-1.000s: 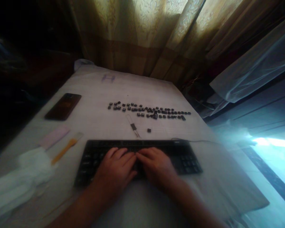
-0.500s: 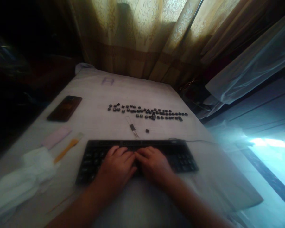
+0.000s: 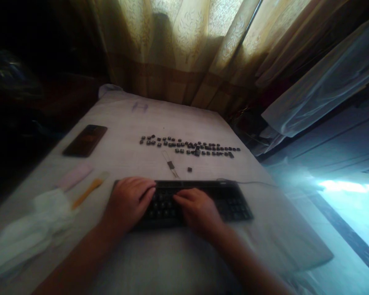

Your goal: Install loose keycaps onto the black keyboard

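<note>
A black keyboard lies on the cloth-covered table in front of me. Over its left end is my left hand, fingers bent at the far edge and thumb across the keys; it grips the keyboard. My right hand rests over the middle of the keys, with thumb and fingertips drawn together; anything between them is too small to see. Beyond the keyboard lie a wire keycap puller and a single keycap. Farther back, several loose black keycaps spread in uneven rows.
On the left are a dark phone, a pink block, an orange-handled brush and a crumpled white cloth. A cable runs right from the keyboard. Curtains hang behind the table.
My left hand has moved left, away from my right hand, to the keyboard's left end, uncovering keys in the middle. My right hand has stayed nearly in place. The view has shifted slightly.
</note>
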Demonstrator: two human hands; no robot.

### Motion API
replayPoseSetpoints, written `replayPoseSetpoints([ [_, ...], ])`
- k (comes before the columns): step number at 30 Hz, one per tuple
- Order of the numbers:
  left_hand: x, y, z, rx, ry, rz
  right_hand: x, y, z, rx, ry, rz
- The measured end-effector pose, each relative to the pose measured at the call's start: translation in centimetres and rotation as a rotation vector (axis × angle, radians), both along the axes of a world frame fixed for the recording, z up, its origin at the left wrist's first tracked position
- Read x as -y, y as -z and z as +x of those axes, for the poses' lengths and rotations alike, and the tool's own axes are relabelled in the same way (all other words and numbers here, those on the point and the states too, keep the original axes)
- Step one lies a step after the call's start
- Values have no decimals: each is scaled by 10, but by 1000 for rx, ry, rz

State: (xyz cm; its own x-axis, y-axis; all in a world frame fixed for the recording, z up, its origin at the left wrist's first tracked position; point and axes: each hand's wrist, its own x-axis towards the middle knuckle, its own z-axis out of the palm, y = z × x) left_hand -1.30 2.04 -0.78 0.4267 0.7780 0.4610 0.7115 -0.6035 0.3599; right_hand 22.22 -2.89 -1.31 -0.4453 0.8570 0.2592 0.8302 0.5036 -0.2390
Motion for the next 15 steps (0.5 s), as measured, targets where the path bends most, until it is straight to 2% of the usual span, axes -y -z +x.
replayPoseSetpoints([
  [6, -4, -3, -6, -9, -53, -12, 2, 0, -4, 107, -4, 26],
  [9, -4, -2, -5, -15, -43, -24, -1, -4, -4, 133, -11, -10],
  [15, -6, 1, -7, -16, -44, -28, -12, -16, 3, -59, 23, -182],
])
